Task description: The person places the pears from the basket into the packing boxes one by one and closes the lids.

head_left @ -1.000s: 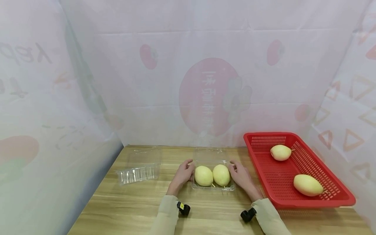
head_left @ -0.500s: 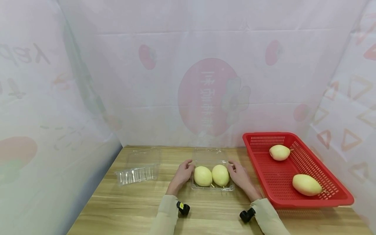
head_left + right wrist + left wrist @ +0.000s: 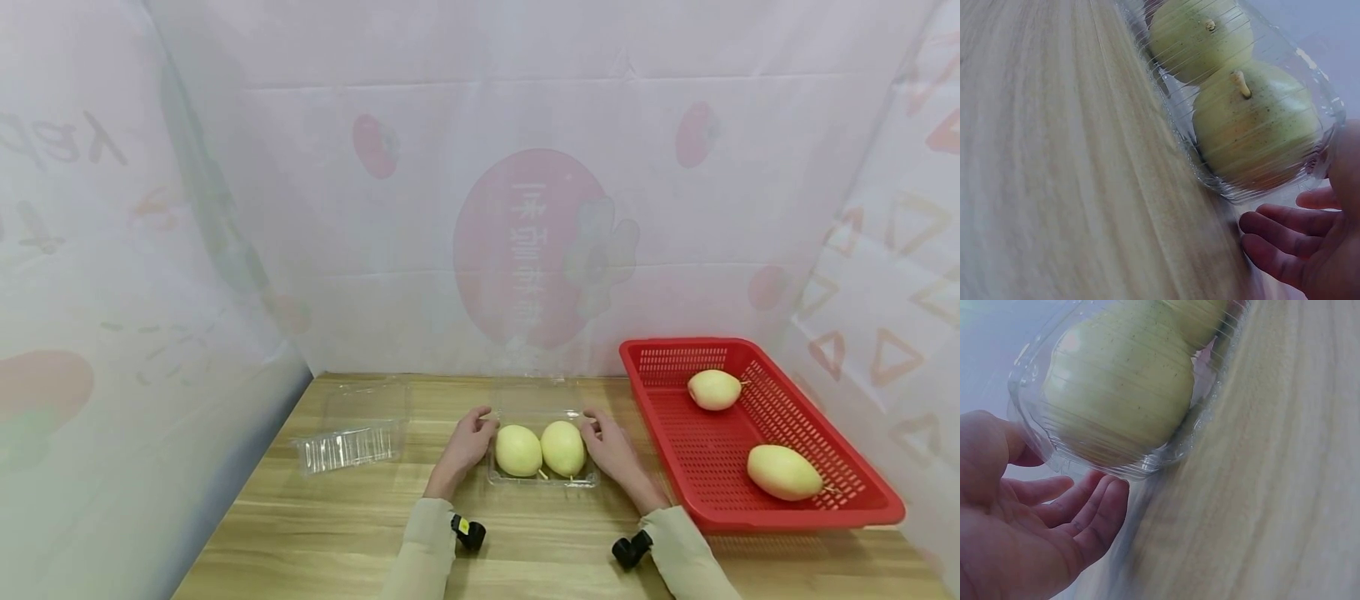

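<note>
L hand (image 3: 469, 437) + R hand (image 3: 612, 442): fingers (image 3: 1102, 520) half-bent, loose, only touching opp. sides of clear box (image 3: 517, 482). Box sitting on counter (image 3: 300, 533), lid (image 3: 536, 397) being open, containing 2 yel. fruits (image 3: 517, 451) (image 3: 563, 448). 2nd box (image 3: 348, 447) lying to L; red basket (image 3: 705, 454) standing to R, holding 2 more fruits (image 3: 715, 390) (image 3: 784, 472).

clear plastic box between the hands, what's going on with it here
A person's left hand and right hand are at opposite sides of a clear, rectangular plastic box that holds two pale yellow, rounded fruits side by side. Its clear lid is open at the back. On the wood-grain table to the left is another clear plastic box; to the right, a red, perforated plastic basket holds two more pale yellow fruits.
</note>
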Demonstrator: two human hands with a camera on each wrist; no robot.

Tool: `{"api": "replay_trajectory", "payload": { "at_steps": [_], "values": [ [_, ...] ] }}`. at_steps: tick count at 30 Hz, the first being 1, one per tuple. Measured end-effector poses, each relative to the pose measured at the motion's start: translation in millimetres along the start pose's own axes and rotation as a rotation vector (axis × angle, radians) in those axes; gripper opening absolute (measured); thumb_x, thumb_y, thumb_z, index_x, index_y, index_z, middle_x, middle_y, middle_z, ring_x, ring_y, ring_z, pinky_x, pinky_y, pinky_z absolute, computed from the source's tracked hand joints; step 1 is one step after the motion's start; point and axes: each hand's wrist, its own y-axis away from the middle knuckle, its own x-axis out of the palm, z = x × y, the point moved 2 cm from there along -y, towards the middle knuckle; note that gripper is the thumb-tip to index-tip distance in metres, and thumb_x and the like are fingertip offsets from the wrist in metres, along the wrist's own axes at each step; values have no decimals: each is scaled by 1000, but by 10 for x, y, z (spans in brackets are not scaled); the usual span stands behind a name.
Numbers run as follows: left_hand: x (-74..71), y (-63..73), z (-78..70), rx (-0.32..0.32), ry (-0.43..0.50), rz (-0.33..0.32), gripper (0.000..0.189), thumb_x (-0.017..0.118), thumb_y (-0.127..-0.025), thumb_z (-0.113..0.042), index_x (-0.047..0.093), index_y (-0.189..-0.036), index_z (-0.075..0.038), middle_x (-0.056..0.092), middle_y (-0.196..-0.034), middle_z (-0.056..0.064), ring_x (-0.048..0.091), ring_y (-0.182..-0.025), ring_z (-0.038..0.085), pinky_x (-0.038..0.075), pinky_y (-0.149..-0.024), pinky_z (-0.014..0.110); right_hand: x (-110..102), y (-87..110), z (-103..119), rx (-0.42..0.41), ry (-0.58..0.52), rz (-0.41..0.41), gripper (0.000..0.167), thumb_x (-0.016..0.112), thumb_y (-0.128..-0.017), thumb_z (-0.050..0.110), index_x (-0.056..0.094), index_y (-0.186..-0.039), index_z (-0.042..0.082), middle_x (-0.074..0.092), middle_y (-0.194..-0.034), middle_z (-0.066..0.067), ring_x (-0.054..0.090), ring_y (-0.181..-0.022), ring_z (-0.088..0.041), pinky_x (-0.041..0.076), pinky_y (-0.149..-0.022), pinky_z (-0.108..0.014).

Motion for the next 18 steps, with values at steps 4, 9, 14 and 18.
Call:
{"api": "replay_trajectory", "payload": {
  "at_steps": [4,9,14,18],
  "values": [
    [-8,5,-7,3,4,6,52,47,-103,-20,34,-148,4,58,-124,25,53,-76,13,46,-64,23,-3,-3,3,9,-10,4,39,52,-97,21,57,-130,2,71,-107,-15,67,-99,-29,53,-88,-46],
    [-9,12,-10,8,20,11,52,47,-103,-19,33,-148,4,58,-126,26,53,-76,13,46,-64,23,-9,1,8,16,-13,7,39,53,-96,20,57,-130,3,71,-108,-16,68,-100,-30,53,-89,-47],
    [-5,4,-16,13,37,2,50,47,-103,-15,33,-146,6,57,-126,29,52,-77,14,46,-64,24,-10,5,8,17,-18,4,39,54,-94,18,57,-130,3,71,-110,-16,67,-100,-29,53,-89,-46],
    [-5,-5,-19,19,51,-10,47,46,-101,-9,35,-143,9,55,-127,33,54,-82,19,47,-65,27,-7,2,8,17,-22,6,40,53,-95,19,56,-131,3,71,-111,-15,67,-101,-27,52,-88,-42]
  ]
}}
